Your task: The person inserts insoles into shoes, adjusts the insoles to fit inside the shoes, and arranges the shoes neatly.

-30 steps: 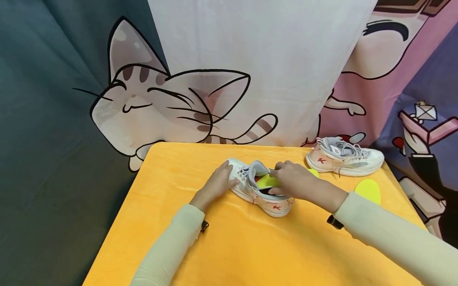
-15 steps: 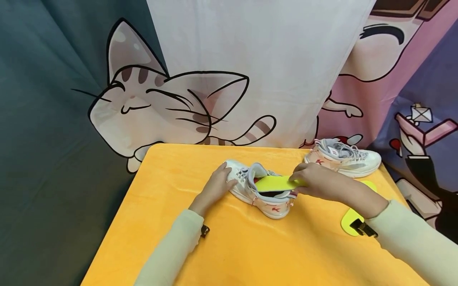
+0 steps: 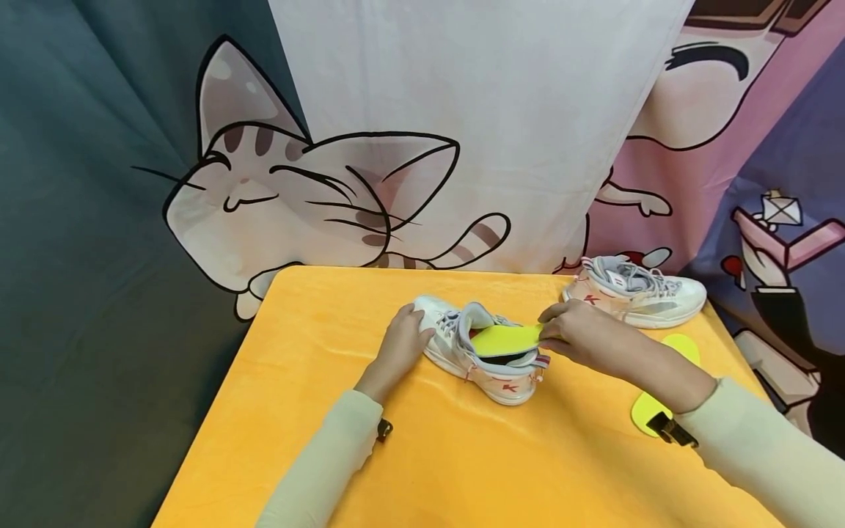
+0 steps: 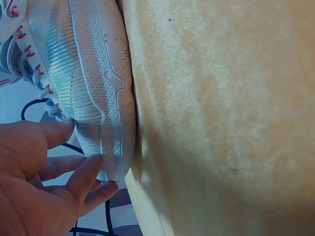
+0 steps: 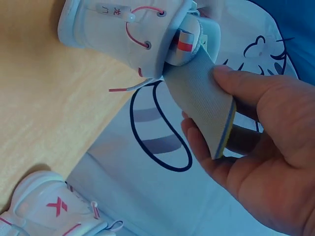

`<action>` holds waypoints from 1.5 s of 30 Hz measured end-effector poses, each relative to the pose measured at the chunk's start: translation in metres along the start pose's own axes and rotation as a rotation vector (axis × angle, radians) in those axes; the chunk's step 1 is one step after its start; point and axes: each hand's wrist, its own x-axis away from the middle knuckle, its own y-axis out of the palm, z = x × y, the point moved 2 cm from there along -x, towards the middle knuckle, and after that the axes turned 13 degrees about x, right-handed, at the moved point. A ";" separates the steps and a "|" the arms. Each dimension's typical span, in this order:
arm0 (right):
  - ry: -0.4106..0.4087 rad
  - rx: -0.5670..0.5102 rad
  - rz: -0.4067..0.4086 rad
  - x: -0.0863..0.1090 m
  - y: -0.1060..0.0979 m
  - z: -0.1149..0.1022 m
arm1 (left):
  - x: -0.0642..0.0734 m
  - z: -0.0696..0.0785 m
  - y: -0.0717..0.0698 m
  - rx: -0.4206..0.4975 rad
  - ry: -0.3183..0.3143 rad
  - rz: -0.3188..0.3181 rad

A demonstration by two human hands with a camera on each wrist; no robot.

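Observation:
A white sneaker stands on the yellow table, its toe pointing to the far left. My left hand grips the toe; in the left wrist view, thumb and fingertips press on the toe's sides. With my right hand I pinch the heel end of a yellow-green insole, whose front part lies inside the shoe opening. The right wrist view shows the insole's grey underside slanting out past the heel collar, between thumb and fingers. The insole's front tip is hidden inside the shoe.
Another white sneaker sits at the table's far right corner. A second yellow-green insole lies on the yellow table, partly covered by my right forearm. A curtain with cartoon prints hangs right behind the table.
My right hand has moved right, out of the shoe opening, and holds the insole farther back, so more of the insole shows. The left hand stays at the toe.

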 end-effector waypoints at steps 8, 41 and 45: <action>0.028 0.064 0.049 -0.007 0.002 -0.009 | -0.001 0.000 -0.002 -0.029 0.024 0.012; 0.215 -0.088 -0.171 -0.027 0.030 -0.016 | 0.000 0.003 -0.001 -0.018 0.022 0.001; 0.209 -0.134 -0.228 -0.025 0.019 -0.006 | 0.000 0.002 -0.002 -0.010 0.022 0.005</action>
